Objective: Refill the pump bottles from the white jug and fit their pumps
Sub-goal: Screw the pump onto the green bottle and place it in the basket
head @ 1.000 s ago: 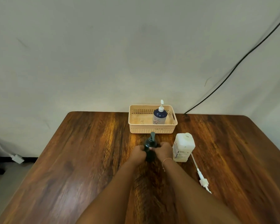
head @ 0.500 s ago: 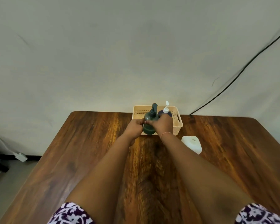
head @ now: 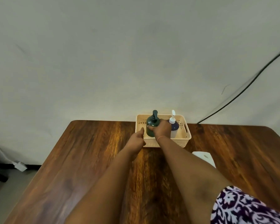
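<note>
Overhead, looking down. Pale plaster wall (head: 103, 62) fills the upper half; a black cable (head: 242, 91) slants down across it to the table's far right edge.

Wooden table (head: 87, 159), dark brown grain, butts against the wall. Both bare forearms reach out across it from the near edge; a purple-and-white patterned sleeve (head: 242, 207) shows at lower right.

Beige perforated basket (head: 176, 143) sits at the far edge of the table, close to the wall.

White jug (head: 204, 156) is on the table near the basket's right front corner, mostly hidden behind the right forearm; only its top shows.

Dark green pump bottle (head: 150, 126) is upright in the left half of the basket, with its dark pump (head: 155, 113) fitted. Whether its base rests on the basket floor cannot be told.

Blue pump bottle (head: 174, 126) stands upright in the basket just right of the green one, carrying a white pump (head: 173, 117).

Right hand (head: 162, 128) is over the basket between the two bottles, fingers wrapped around the green bottle's body. A thin band (head: 160, 137) circles that wrist.

Left hand (head: 137, 140) is at the basket's left front corner, holding nothing, fingers loosely curled, thumb raised. Contact with the basket wall cannot be told.

Small white plug (head: 20, 166) lies on the floor, far left.
</note>
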The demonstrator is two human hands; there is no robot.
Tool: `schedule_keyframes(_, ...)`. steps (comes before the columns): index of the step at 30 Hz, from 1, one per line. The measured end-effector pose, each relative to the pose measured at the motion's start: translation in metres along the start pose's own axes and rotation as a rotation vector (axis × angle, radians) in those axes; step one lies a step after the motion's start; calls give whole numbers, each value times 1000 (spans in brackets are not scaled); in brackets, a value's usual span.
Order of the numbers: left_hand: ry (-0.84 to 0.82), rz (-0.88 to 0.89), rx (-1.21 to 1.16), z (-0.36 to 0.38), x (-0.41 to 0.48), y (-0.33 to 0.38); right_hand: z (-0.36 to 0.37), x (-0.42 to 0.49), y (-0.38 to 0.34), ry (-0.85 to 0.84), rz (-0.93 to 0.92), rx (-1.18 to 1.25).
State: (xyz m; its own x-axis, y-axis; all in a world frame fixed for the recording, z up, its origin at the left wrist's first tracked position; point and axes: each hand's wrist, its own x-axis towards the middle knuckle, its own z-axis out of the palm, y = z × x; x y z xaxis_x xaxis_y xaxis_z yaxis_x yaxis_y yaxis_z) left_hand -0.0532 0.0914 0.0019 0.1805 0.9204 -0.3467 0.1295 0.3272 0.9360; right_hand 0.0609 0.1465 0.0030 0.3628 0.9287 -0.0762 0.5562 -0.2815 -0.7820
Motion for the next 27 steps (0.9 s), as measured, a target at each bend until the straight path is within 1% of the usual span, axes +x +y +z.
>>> schedule_keyframes(6, -18, -30, -144, -20, -2, -34, 24, 17, 13, -59, 37, -44)
schedule_keyframes(12, 8, -43, -93, -29, -2, -46, 38, 27, 19, -64, 46, -109)
schedule_keyframes(17, 10, -52, -99, -28, -2, -53, 38, 33, 17, -63, 81, -97)
schedule_keyframes(22, -60, -44, -94, -23, -1, -52, 37, 31, 21, -76, 43, -104)
schedule_keyframes(27, -50, -24, -122, -16, -2, -45, 28, 27, 24, -125, 1, -74)
